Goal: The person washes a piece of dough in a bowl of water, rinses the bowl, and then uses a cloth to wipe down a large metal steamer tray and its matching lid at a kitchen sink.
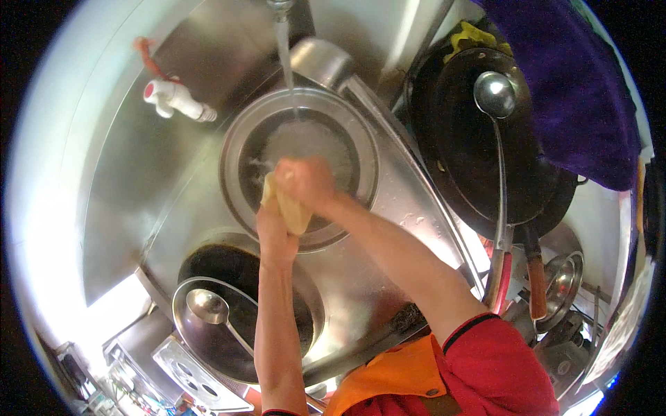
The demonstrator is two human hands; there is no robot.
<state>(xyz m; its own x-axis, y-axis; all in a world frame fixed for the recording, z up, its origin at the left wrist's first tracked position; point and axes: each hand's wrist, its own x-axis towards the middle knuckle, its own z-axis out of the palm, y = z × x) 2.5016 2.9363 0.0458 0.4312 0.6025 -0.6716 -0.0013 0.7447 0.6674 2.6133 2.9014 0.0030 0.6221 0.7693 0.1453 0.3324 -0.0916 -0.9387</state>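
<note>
Both my hands are together over a round metal basin [229, 171] of water. A yellow cloth [294, 210] is bunched between them. My left hand [274, 226] grips its lower part from the near side. Blurred by motion, my right hand [309, 182] is closed around the upper end. From the metal tap [281, 10] at the top, a stream of water [284, 57] runs down into the basin beyond my hands. My right fingers are partly hidden by blur.
Behind the basin rests a long-handled metal dipper [322, 60]. To the right, a ladle [494, 96] lies in a dark wok [458, 156], beside a purple cloth [583, 93]. At lower left, a spoon [208, 306] sits in a metal bowl [177, 307]. A white plastic tap [174, 99] is at upper left.
</note>
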